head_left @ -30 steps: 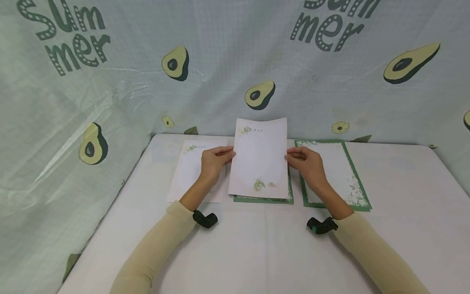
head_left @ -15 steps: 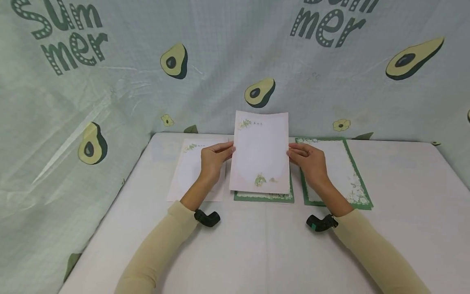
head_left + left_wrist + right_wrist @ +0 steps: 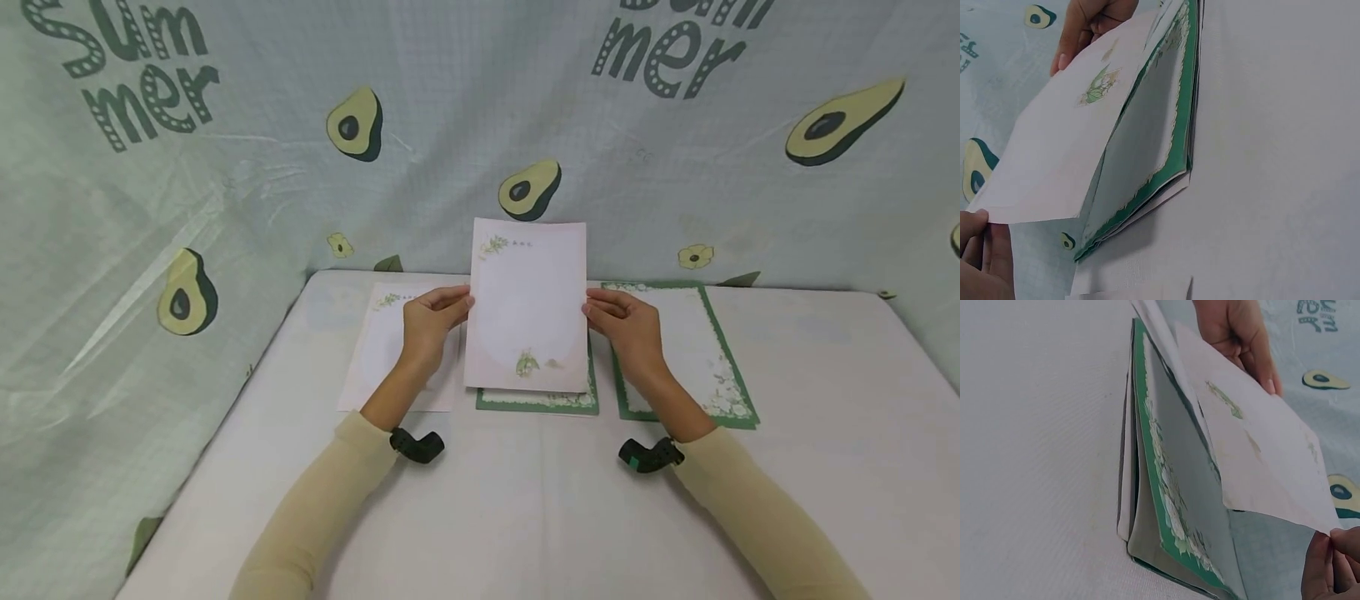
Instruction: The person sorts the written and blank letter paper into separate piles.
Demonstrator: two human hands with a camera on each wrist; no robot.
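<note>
My left hand point(image 3: 429, 327) pinches the left edge of a pale pink sheet of paper point(image 3: 528, 308) printed with small green floral sprigs. On its right edge, my right hand point(image 3: 628, 329) pinches it between thumb and fingers. The sheet is tilted up toward me, over a middle stack topped by a green-bordered sheet point(image 3: 540, 402). In the left wrist view the sheet point(image 3: 1066, 144) stands raised at an angle from the green-bordered paper point(image 3: 1175, 137). The right wrist view shows the same gap above the green-bordered paper point(image 3: 1160, 469), whose layers fan slightly apart.
Left of the stack lies another pale pink sheet point(image 3: 367, 371), partly under my left hand. To the right are green-bordered sheets point(image 3: 690, 350) with white flowers, partly behind my right forearm. A white cloth covers the table point(image 3: 510, 508); an avocado-print curtain point(image 3: 450, 108) hangs behind.
Both hands have lifted the pale pink sheet slightly higher, and it now leans more upright. More of the green-bordered sheet beneath shows at its lower edge.
</note>
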